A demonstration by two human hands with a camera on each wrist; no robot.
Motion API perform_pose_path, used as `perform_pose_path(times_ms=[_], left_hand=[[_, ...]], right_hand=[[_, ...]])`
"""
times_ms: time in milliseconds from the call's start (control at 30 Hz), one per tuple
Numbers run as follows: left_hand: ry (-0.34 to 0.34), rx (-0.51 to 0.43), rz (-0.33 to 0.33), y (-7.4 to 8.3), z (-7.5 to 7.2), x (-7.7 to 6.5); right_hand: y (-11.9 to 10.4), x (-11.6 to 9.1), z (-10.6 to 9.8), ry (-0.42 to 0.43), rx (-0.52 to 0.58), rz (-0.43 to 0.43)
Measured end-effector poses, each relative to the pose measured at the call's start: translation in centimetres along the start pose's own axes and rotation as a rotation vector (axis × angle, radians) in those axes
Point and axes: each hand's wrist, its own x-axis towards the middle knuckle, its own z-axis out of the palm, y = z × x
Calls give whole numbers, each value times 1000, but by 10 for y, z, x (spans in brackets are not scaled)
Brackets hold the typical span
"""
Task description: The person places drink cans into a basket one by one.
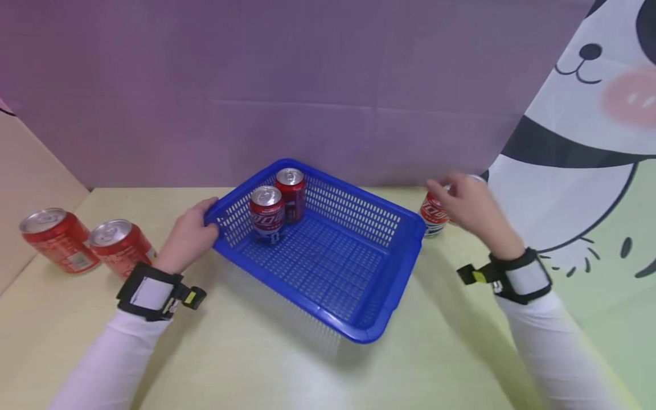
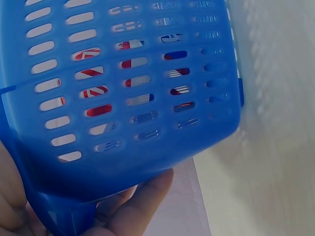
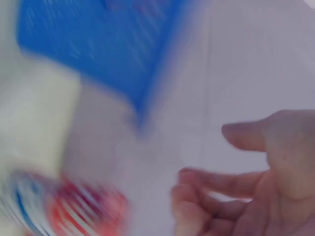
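My left hand (image 1: 189, 236) grips the left end of a blue plastic basket (image 1: 318, 312); the left wrist view shows thumb and fingers around its rim (image 2: 74, 216). Inside, at the left end, two red soda cans stand upright, one can (image 1: 267, 213) in front of the other can (image 1: 291, 193). Right of the basket, my right hand (image 1: 468, 208) is beside a red and white can (image 1: 433, 215) and partly covers it. In the right wrist view, thumb and loosely bent fingers are apart with nothing between them, and the can (image 3: 83, 206) is blurred.
Two larger red cans, one can (image 1: 61, 242) farther left and another can (image 1: 120, 245) near my left forearm, are on the pale table (image 1: 230, 364). Another can's silver rim (image 1: 476, 178) shows behind my right hand. A purple backdrop (image 1: 307, 85) rises behind the basket.
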Motion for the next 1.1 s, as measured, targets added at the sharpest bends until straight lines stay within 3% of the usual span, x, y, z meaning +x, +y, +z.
perform_pose_path(times_ms=[67, 133, 233, 333, 433, 533, 867, 1100], left_hand=[[-1, -6, -6, 0, 0, -1], [-4, -11, -13, 0, 0, -2], [0, -4, -18, -1, -2, -3], [2, 0, -20, -2, -2, -3], [4, 5, -14, -3, -1, -2], [6, 11, -6, -3, 0, -1], [13, 17, -13, -1, 1, -2], [-5, 1, -15, 1, 1, 1]], right_hand=[[10, 14, -23, 25, -42, -59], [21, 30, -37, -6, -84, -114], [37, 51, -43, -181, -107, -163], [52, 60, -37, -384, -91, -169], [62, 60, -25, -479, -65, -216], [68, 57, -12, -507, -49, -266], [70, 61, 11, -482, -145, -321], [79, 63, 27, -466, -109, -303]])
